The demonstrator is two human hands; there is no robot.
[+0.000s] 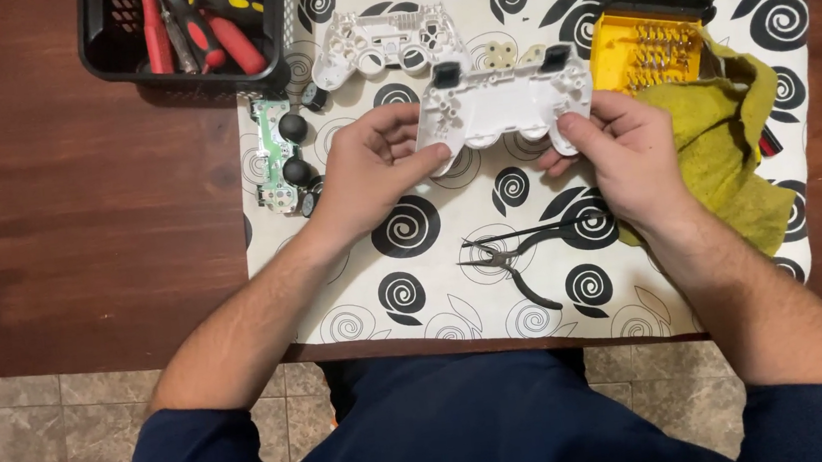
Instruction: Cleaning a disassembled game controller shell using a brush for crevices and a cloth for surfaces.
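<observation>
I log: left hand (372, 169) and right hand (625, 155) both pinched on one white plastic gamepad shell half (504, 103), held between them over the spiral-patterned cloth (411, 231). Bare cloth lies below my hands, up to the table edge. Counted: one more white shell (385, 43) above left; one black pliers (523, 250) below; one yellow rag (724, 146) touching right.

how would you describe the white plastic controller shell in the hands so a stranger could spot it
On the spiral-patterned white cloth covering the wooden table, look between the left hand and right hand. They hold a white plastic controller shell. Unlike the other white shell lying beyond it, this one carries two black trigger pieces on its far edge.
</observation>
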